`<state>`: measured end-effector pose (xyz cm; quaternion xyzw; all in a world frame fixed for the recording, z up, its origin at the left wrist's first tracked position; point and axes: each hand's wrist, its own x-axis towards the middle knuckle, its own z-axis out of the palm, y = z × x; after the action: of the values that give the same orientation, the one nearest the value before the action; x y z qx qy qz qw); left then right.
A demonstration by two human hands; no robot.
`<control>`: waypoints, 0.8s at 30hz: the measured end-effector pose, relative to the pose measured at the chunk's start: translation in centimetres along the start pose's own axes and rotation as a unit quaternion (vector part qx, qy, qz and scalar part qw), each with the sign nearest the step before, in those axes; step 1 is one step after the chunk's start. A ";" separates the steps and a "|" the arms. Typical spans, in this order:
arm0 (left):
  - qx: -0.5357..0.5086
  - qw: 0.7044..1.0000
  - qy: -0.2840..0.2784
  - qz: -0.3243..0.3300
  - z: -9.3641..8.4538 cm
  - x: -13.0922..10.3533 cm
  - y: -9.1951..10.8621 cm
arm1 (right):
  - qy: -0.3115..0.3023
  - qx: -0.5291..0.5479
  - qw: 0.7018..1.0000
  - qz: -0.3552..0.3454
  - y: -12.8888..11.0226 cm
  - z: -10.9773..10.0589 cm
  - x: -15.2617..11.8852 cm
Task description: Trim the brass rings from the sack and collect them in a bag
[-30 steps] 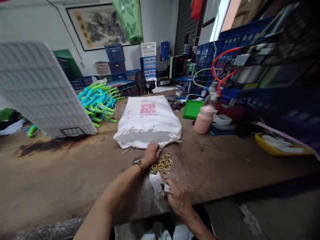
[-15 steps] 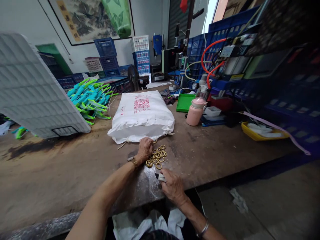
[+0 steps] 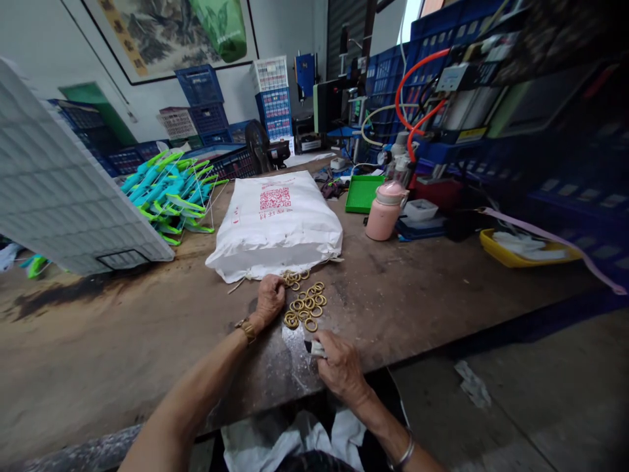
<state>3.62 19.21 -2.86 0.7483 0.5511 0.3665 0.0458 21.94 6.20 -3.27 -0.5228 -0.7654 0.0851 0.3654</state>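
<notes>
Head view shows some brass-coloured rings [image 3: 290, 279] parted beside the white sack [image 3: 275, 226], a larger pile [image 3: 308, 304] remaining nearer you, your right hand [image 3: 339, 366] gripping a dark-tipped tool [image 3: 318, 349]; whether your left hand [image 3: 270, 298] holds any, I can't tell.

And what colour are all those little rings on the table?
The rings are a dull gold, best seen in the head view.
</notes>
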 end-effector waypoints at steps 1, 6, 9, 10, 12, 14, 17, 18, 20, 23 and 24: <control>-0.002 1.000 -0.001 -0.006 -0.1 -0.2 -0.1 | -0.003 0.001 1.000 0.001 0.0 0.0 0.0; -0.010 0.999 0.004 -0.034 -0.1 -0.3 -0.2 | 0.002 -0.002 1.000 -0.005 0.0 0.0 0.0; 0.026 0.998 -0.008 -0.051 -0.1 0.7 0.5 | 0.013 -0.002 1.000 -0.016 0.0 0.0 0.1; 0.045 0.997 -0.025 -0.058 -0.2 1.1 0.9 | 0.016 -0.003 1.000 -0.019 0.0 0.0 0.1; 0.071 0.991 -0.078 -0.081 -0.2 2.0 1.6 | 0.017 -0.006 1.000 -0.023 0.0 0.0 0.1; 0.067 0.985 -0.121 -0.107 0.0 2.8 2.2 | 0.017 -0.010 1.000 -0.024 0.1 0.1 0.1; 0.042 0.981 -0.135 -0.136 0.4 3.6 2.4 | 0.022 -0.015 0.999 -0.025 0.1 0.2 0.1; 0.031 0.981 -0.131 -0.141 0.5 3.7 2.3 | 0.024 -0.016 0.999 -0.024 0.1 0.2 0.1; 0.001 0.980 -0.124 -0.155 0.6 4.1 1.8 | 0.025 -0.017 0.999 -0.023 0.1 0.2 0.1; -0.062 0.976 -0.110 -0.175 0.2 4.4 0.8 | 0.023 -0.021 0.999 -0.024 0.0 0.1 0.1; -0.084 0.975 -0.102 -0.181 0.1 4.5 0.5 | 0.021 -0.024 0.999 -0.025 -0.1 0.0 0.1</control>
<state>4.64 22.87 -0.46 0.6629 0.6371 0.3189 0.2303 21.87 6.27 -3.19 -0.5139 -0.7721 0.0470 0.3710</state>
